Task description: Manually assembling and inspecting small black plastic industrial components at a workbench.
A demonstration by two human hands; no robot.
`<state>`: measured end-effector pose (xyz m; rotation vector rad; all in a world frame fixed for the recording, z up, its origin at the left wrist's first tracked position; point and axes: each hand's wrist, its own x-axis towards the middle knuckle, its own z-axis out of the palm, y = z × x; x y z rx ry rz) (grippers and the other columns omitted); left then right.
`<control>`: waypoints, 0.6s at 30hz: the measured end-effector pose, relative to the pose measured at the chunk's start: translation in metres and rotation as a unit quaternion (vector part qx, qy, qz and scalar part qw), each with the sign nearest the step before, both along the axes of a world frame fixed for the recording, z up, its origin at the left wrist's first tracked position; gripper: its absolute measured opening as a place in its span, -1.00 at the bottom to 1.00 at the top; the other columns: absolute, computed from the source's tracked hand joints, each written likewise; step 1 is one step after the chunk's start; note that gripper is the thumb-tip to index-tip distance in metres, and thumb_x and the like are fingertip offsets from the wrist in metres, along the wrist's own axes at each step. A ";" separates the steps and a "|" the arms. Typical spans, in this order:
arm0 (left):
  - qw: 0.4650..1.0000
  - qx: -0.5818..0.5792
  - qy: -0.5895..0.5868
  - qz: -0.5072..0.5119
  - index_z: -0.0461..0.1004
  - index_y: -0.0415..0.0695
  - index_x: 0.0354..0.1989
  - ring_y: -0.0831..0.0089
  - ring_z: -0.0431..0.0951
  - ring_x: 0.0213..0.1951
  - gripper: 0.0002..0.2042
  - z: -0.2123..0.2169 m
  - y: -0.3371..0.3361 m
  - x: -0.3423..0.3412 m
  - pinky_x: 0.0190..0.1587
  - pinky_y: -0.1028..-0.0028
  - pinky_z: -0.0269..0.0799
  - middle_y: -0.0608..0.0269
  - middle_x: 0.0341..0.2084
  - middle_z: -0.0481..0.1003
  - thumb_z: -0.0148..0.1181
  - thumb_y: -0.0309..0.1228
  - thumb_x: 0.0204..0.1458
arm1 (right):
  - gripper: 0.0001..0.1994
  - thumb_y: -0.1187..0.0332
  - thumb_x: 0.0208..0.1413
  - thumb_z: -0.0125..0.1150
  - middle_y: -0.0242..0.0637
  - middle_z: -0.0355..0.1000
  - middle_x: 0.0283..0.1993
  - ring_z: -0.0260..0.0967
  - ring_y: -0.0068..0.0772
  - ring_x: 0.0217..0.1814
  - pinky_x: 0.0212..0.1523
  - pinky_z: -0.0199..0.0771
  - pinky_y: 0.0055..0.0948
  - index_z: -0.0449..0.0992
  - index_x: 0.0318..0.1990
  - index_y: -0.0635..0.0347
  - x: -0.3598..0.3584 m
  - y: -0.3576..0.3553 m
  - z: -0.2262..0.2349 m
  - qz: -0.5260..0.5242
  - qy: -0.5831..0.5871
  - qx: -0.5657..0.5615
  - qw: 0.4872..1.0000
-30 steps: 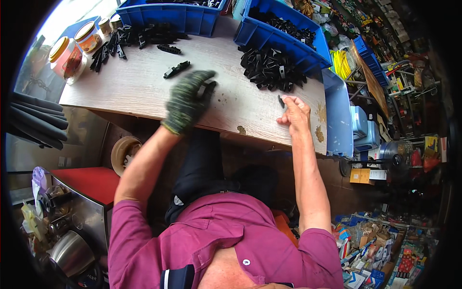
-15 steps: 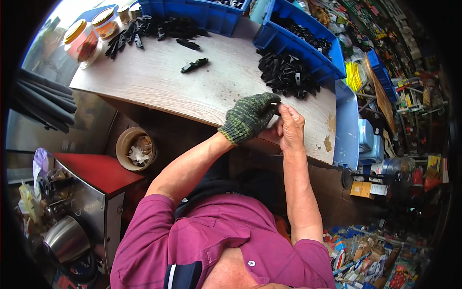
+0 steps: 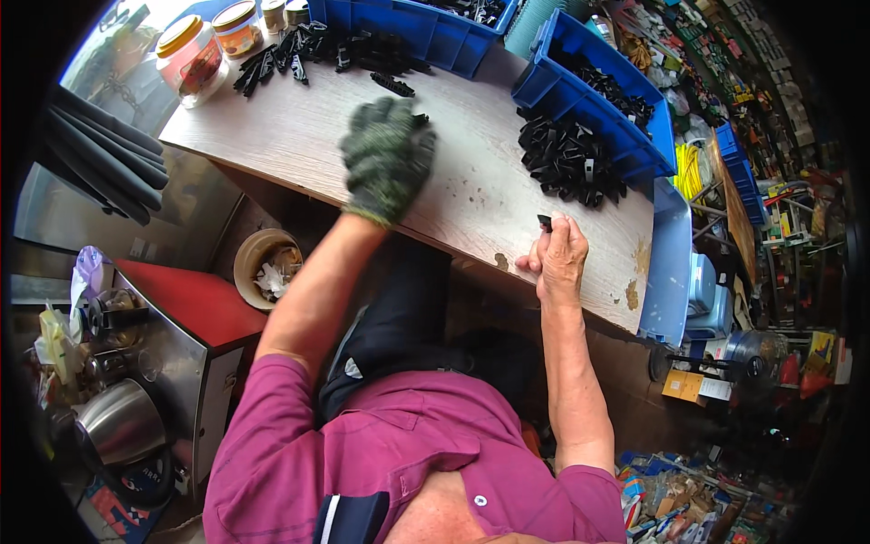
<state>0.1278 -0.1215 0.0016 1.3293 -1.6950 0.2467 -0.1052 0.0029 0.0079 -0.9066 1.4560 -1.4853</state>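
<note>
My left hand (image 3: 385, 163), in a green-black knitted glove, is over the left part of the table (image 3: 480, 136). It is smeared by motion, and I cannot see whether its fingers hold anything. Dark bits show at the glove's upper right edge. My right hand (image 3: 560, 256), bare, is at the table's front right, pinching a small black plastic piece (image 3: 545, 221) between thumb and fingers. Beyond it lies a heap of similar black pieces (image 3: 566, 159). One longer black piece (image 3: 392, 85) lies alone past the glove, near a spread pile of black pieces (image 3: 372, 52) at the back.
Two blue bins (image 3: 594, 104) (image 3: 408, 34) with black pieces stand along the back. Lidded jars (image 3: 190, 59) are at the far left corner. Below the table are a waste bucket (image 3: 249, 263) and a red-topped cabinet (image 3: 190, 299). A pale blue tub (image 3: 666, 263) adjoins the right edge.
My hands were together at the front edge; the gloved left has swung away left, over where a loose black piece lay. A black piece now shows in my right fingers. The view has shifted.
</note>
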 end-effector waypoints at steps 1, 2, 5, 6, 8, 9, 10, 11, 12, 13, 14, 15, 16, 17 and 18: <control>0.997 0.055 -0.055 0.013 0.55 -0.05 -0.12 0.05 0.48 0.00 -0.73 -0.003 -0.011 0.015 0.00 -0.04 0.36 0.06 -0.16 0.54 0.21 -0.20 0.05 | -0.69 0.13 0.34 0.01 -0.54 -0.04 -0.76 -0.03 -0.63 -0.80 -0.75 0.45 -0.42 0.29 -0.41 0.09 0.001 0.000 0.002 -0.004 -0.010 -0.008 1.000; 0.987 0.112 -0.110 0.028 0.55 -0.05 -0.19 0.07 0.49 -0.04 -0.76 -0.006 -0.016 0.024 -0.04 -0.06 0.36 0.08 -0.21 0.54 0.20 -0.22 0.04 | -0.69 0.13 0.34 0.01 -0.54 -0.04 -0.76 -0.03 -0.63 -0.80 -0.75 0.45 -0.42 0.29 -0.41 0.09 0.002 -0.002 0.004 -0.002 -0.012 -0.008 1.000; 0.979 0.137 -0.136 -0.058 0.53 -0.06 -0.28 0.06 0.52 -0.16 -0.85 -0.003 -0.016 0.025 -0.17 -0.02 0.41 0.13 -0.33 0.54 0.19 -0.29 0.05 | -0.68 0.11 0.33 -0.02 -0.54 -0.07 -0.77 -0.05 -0.62 -0.80 -0.75 0.45 -0.39 0.29 -0.42 0.09 0.003 -0.001 0.009 -0.044 -0.032 0.021 0.998; 0.979 0.116 -0.129 -0.109 0.53 -0.07 -0.28 0.05 0.54 -0.20 -0.86 -0.005 -0.015 0.022 -0.21 0.00 0.43 0.13 -0.36 0.55 0.18 -0.31 0.05 | -0.67 0.09 0.32 -0.03 -0.53 -0.08 -0.77 -0.06 -0.61 -0.80 -0.74 0.46 -0.36 0.29 -0.43 0.09 0.004 -0.001 0.008 -0.047 -0.039 0.014 0.998; 0.976 0.058 -0.026 -0.206 0.54 -0.09 -0.25 0.04 0.56 -0.27 -0.86 -0.012 0.002 0.005 -0.22 0.09 0.48 0.08 -0.36 0.55 0.20 -0.35 0.07 | -0.66 0.08 0.31 -0.04 -0.53 -0.10 -0.77 -0.07 -0.60 -0.80 -0.73 0.47 -0.33 0.29 -0.44 0.10 0.006 -0.003 0.009 -0.055 -0.044 0.008 0.997; 0.961 0.077 0.023 -0.264 0.55 -0.10 -0.20 0.04 0.57 -0.23 -0.83 -0.011 0.016 -0.008 -0.19 0.10 0.50 0.07 -0.33 0.56 0.20 -0.35 0.07 | -0.65 0.07 0.31 -0.05 -0.53 -0.10 -0.77 -0.08 -0.58 -0.80 -0.72 0.48 -0.30 0.29 -0.44 0.10 0.006 -0.002 0.011 -0.073 -0.071 0.011 0.995; 0.940 0.095 0.071 -0.319 0.56 -0.12 -0.15 0.04 0.58 -0.19 -0.80 -0.009 0.029 -0.020 -0.16 0.11 0.51 0.05 -0.31 0.57 0.21 -0.35 0.08 | -0.64 0.06 0.30 -0.05 -0.53 -0.11 -0.78 -0.08 -0.57 -0.79 -0.71 0.49 -0.27 0.29 -0.45 0.11 0.006 -0.002 0.012 -0.091 -0.099 0.012 0.991; 0.917 0.120 0.091 -0.369 0.56 -0.13 -0.11 0.04 0.58 -0.18 -0.77 -0.003 0.042 -0.030 -0.13 0.12 0.51 0.04 -0.29 0.58 0.21 -0.35 0.09 | -0.63 0.05 0.29 -0.04 -0.52 -0.11 -0.78 -0.08 -0.56 -0.79 -0.70 0.50 -0.22 0.28 -0.46 0.11 0.005 -0.002 0.009 -0.093 -0.087 0.007 0.992; 0.892 0.144 0.110 -0.415 0.56 -0.15 -0.07 0.04 0.59 -0.16 -0.75 0.002 0.051 -0.038 -0.10 0.14 0.52 0.03 -0.26 0.58 0.21 -0.35 0.10 | -0.63 0.05 0.29 -0.04 -0.52 -0.11 -0.78 -0.08 -0.56 -0.79 -0.70 0.50 -0.22 0.28 -0.46 0.11 0.005 -0.002 0.008 -0.096 -0.085 0.008 0.992; 0.885 0.153 0.106 -0.428 0.57 -0.15 -0.06 0.01 0.59 -0.17 -0.75 -0.006 0.054 -0.047 -0.09 0.14 0.51 0.01 -0.26 0.58 0.19 -0.36 0.12 | -0.64 0.06 0.29 -0.06 -0.51 -0.09 -0.77 -0.07 -0.56 -0.79 -0.70 0.50 -0.26 0.29 -0.45 0.11 0.005 -0.002 0.007 -0.092 -0.091 -0.005 0.992; 0.879 0.134 0.129 -0.439 0.55 -0.15 -0.06 -0.02 0.59 -0.20 -0.75 -0.013 0.062 -0.057 -0.13 0.12 0.51 0.00 -0.27 0.57 0.18 -0.33 0.13 | -0.65 0.07 0.29 -0.08 -0.51 -0.06 -0.76 -0.06 -0.57 -0.79 -0.69 0.51 -0.29 0.29 -0.44 0.10 0.006 -0.001 0.006 -0.086 -0.097 -0.018 0.991; 0.876 0.153 0.112 -0.442 0.53 -0.14 -0.05 -0.03 0.58 -0.21 -0.74 -0.012 0.066 -0.065 -0.15 0.11 0.50 -0.01 -0.27 0.57 0.19 -0.31 0.13 | -0.65 0.08 0.29 -0.09 -0.49 -0.04 -0.75 -0.03 -0.56 -0.79 -0.70 0.51 -0.30 0.30 -0.44 0.12 0.006 -0.001 0.007 -0.102 -0.096 0.005 0.990; 0.874 0.173 0.095 -0.445 0.52 -0.14 -0.05 -0.04 0.58 -0.22 -0.72 -0.011 0.069 -0.071 -0.17 0.10 0.50 -0.02 -0.28 0.57 0.19 -0.28 0.13 | -0.65 0.08 0.29 -0.09 -0.49 -0.04 -0.75 -0.03 -0.56 -0.79 -0.70 0.51 -0.30 0.30 -0.44 0.12 0.006 0.000 0.008 -0.105 -0.095 0.006 0.990; 0.862 0.203 0.100 -0.454 0.49 -0.12 -0.03 -0.05 0.59 -0.23 -0.69 -0.009 0.072 -0.075 -0.20 0.08 0.49 -0.02 -0.27 0.57 0.20 -0.24 0.12 | -0.64 0.06 0.27 -0.07 -0.46 0.03 -0.73 0.03 -0.55 -0.79 -0.71 0.51 -0.29 0.31 -0.42 0.14 0.006 0.000 0.009 -0.116 -0.076 0.023 0.990; 0.857 0.206 0.115 -0.459 0.49 -0.08 -0.01 -0.05 0.59 -0.22 -0.69 -0.010 0.072 -0.079 -0.19 0.09 0.49 -0.03 -0.25 0.57 0.20 -0.24 0.12 | -0.63 0.04 0.26 -0.06 -0.42 0.09 -0.71 0.08 -0.55 -0.80 -0.72 0.50 -0.29 0.33 -0.41 0.16 0.006 0.001 0.010 -0.126 -0.057 0.040 0.990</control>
